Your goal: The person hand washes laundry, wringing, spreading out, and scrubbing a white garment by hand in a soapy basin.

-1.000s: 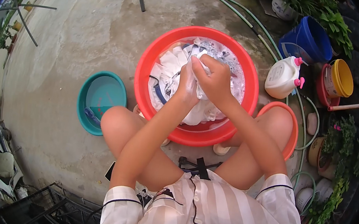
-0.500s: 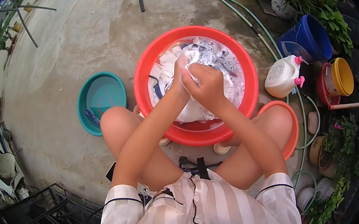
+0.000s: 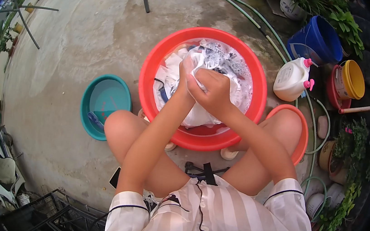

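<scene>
Gripping cloth [image 3: 198, 60] over tub [image 3: 147, 77]: right hand [image 3: 212, 89] fisted round it, left hand [image 3: 185, 75] against it, left fingers mostly hidden, closure unclear. Likely soft, water-heavy, slippery; best held by thick bunches.

No word, brand or number is legible in this view. The white plastic jug [image 3: 296, 82] bears a printed label [image 3: 284, 76] whose small characters cannot be resolved, and the yellow bucket [image 3: 356, 80] carries a patch of print [image 3: 340, 83] on its pale outer side, equally unreadable. Red marks [image 3: 107, 109] on the bottom of the teal basin [image 3: 105, 90] are likewise too indistinct to read.
</scene>
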Tool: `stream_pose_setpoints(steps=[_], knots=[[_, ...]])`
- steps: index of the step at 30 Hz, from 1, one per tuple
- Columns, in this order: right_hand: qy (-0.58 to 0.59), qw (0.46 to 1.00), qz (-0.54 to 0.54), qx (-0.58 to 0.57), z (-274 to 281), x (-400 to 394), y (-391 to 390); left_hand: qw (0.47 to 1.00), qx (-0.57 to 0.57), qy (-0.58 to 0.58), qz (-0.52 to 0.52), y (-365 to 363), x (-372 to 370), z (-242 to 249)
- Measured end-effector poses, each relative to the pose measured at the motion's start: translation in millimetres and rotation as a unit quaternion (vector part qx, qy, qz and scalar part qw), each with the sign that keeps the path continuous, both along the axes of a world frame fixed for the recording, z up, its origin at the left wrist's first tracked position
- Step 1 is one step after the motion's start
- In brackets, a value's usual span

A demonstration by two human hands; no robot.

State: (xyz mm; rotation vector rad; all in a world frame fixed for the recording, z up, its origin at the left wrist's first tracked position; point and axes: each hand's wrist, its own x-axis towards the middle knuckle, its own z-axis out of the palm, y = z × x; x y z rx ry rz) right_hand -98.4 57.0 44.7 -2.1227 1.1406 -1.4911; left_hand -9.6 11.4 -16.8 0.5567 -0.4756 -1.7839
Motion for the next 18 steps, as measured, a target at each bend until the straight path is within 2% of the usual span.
stream_pose_setpoints(steps=[2, 4, 5, 7, 10, 13, 16, 17, 18], knots=[[0.000, 0.999, -0.021, 0.028, -1, -3, -5, 0.999, 0.031, 0.011, -0.001, 0, -1, -14], [-0.021, 0.993, -0.066, 0.094, -2, -7, -16, 0.993, 0.099, -0.041, 0.059, 22, -19, 22], [-0.051, 0.987, -0.079, 0.132, -2, -11, -24, 0.986, 0.142, -0.076, 0.043, 25, -23, 38], [-0.112, 0.966, -0.104, 0.207, -1, -18, -37, 0.987, 0.129, -0.089, 0.033, 35, -29, 45], [-0.144, 0.963, -0.103, 0.204, -2, -17, -38, 0.986, 0.129, -0.100, 0.033, 36, -30, 47], [-0.050, 0.982, -0.093, 0.156, 1, -9, -21, 0.990, 0.110, -0.084, 0.014, 21, -16, 25], [-0.003, 0.998, -0.012, 0.058, 1, -1, -1, 0.999, 0.023, 0.011, -0.035, -6, 11, -19], [0.025, 0.999, -0.001, 0.021, 2, -1, 1, 0.997, -0.028, 0.063, -0.017, -6, 7, -32], [0.020, 0.999, -0.007, 0.037, 2, -1, 0, 0.990, -0.079, 0.120, -0.004, -6, 3, -45]])
